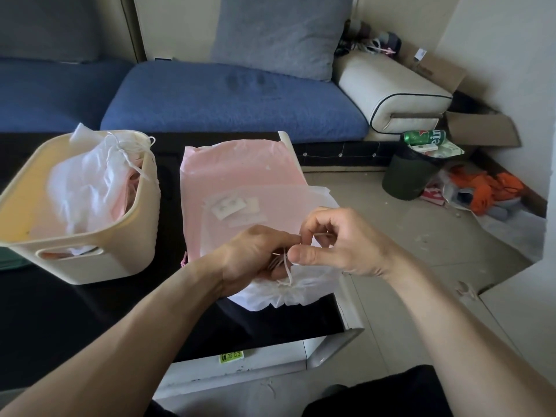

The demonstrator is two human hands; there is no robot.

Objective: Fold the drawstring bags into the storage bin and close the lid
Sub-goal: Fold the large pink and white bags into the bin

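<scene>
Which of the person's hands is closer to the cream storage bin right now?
Left. The left hand grips the white bag's drawstring, with a strip of black table between it and the storage bin. The right hand, pinching the same cord, sits farther out.

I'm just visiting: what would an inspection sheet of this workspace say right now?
Surface: black table, white edge.
Job's things: cream storage bin open, no lid seen, white bags stuffed inside; white drawstring bag on pink bags.
Clutter: small white packets under the translucent bag.
Grippers: left hand and right hand pinch the white cord.
Cables: nothing seen.
Surroundings: blue sofa, full dark bin with green can, cardboard box, floor litter.
</scene>
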